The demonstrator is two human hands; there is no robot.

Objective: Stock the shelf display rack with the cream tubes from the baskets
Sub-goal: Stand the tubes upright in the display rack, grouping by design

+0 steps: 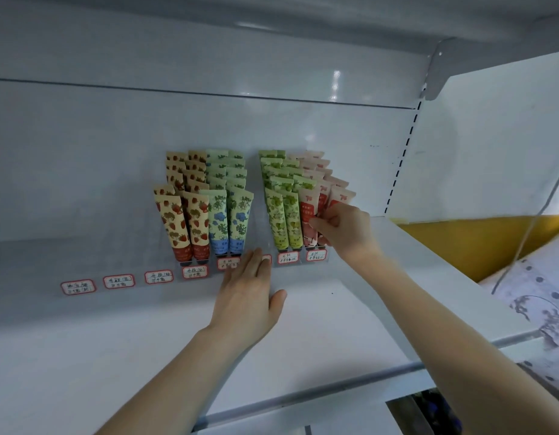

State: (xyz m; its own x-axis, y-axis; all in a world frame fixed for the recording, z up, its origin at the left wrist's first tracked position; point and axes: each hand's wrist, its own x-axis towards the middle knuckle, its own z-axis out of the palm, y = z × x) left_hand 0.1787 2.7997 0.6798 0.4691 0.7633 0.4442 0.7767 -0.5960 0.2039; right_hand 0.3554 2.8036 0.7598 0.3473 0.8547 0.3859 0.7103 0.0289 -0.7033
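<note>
White shelf (334,324) — display rack (174,277) atop

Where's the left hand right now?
Head view, centre: the left hand is flat over the shelf, fingertips at the rack's front below the empty lane between blue-flower tubes and green tubes.

Just past the left hand's (246,293) fingertips a gap (259,227) in the rack (140,282) opens between blue tubes (229,221) and green tubes (282,215). Farther to its left, the labelled lanes (121,262) hold nothing. Pink tubes (309,211) crowd the right hand (341,229), and a side panel (460,152) stands off to its right.
</note>
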